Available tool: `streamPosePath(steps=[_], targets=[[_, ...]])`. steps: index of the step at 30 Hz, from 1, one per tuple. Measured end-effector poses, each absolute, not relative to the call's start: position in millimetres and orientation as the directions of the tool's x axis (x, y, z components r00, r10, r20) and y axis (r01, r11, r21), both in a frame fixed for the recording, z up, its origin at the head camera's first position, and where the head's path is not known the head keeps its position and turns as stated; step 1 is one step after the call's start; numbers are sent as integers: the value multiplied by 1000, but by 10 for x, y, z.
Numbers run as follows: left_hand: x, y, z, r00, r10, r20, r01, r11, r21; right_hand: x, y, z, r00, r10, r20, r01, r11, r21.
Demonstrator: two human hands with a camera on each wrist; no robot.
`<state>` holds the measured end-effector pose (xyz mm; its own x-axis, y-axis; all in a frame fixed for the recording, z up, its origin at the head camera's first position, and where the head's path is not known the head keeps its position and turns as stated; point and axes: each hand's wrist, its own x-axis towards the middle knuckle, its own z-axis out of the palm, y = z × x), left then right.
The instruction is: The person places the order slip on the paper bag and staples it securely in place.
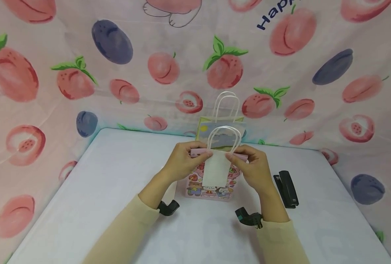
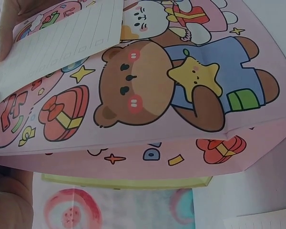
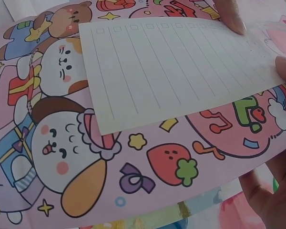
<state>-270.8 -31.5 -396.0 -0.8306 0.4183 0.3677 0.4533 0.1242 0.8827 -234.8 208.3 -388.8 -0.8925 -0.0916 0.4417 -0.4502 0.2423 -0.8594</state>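
A pink paper gift bag (image 1: 193,190) with cartoon animals stands upright between both hands, its white handles (image 1: 224,128) arching above. Lying flat against its upper front is a lined sheet of note paper (image 1: 216,170) with small checkboxes. My left hand (image 1: 179,161) pinches the bag's top edge and the sheet's upper left corner, thumb in front. On the other side my right hand (image 1: 256,167) pinches the upper right corner and bag edge the same way, its other fingers behind the bag. The right wrist view shows the sheet (image 3: 148,67) overlapping the printed front.
Behind the pink bag stands a second paper bag (image 1: 203,128) with a landscape picture and white handles. A black stapler (image 1: 286,189) lies right of the right hand. White paper (image 1: 170,192) lies on the white table (image 1: 116,161) beside the left wrist. A fruit-print cloth (image 1: 162,99) hangs behind.
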Motion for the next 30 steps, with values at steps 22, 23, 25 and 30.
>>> streamPosePath(steps=[22, 23, 25, 30], targets=[[-2713, -297, -3972, -813, 413, 411, 503, 140, 853, -2349, 2091, -3876, -897, -87, 434, -442, 242, -864], [-2715, -296, -3972, -812, 413, 412, 504, 140, 852, -2348, 2089, -3872, -897, -86, 434, -442, 245, -863], [-2717, -296, -3972, -810, 412, 417, 510, 144, 848, -2351, 2092, -3869, -898, -85, 433, -440, 248, -863], [-2706, -298, -3978, -812, 417, 409, 502, 140, 854, -2343, 2099, -3882, -901, -82, 426, -432, 255, -865]])
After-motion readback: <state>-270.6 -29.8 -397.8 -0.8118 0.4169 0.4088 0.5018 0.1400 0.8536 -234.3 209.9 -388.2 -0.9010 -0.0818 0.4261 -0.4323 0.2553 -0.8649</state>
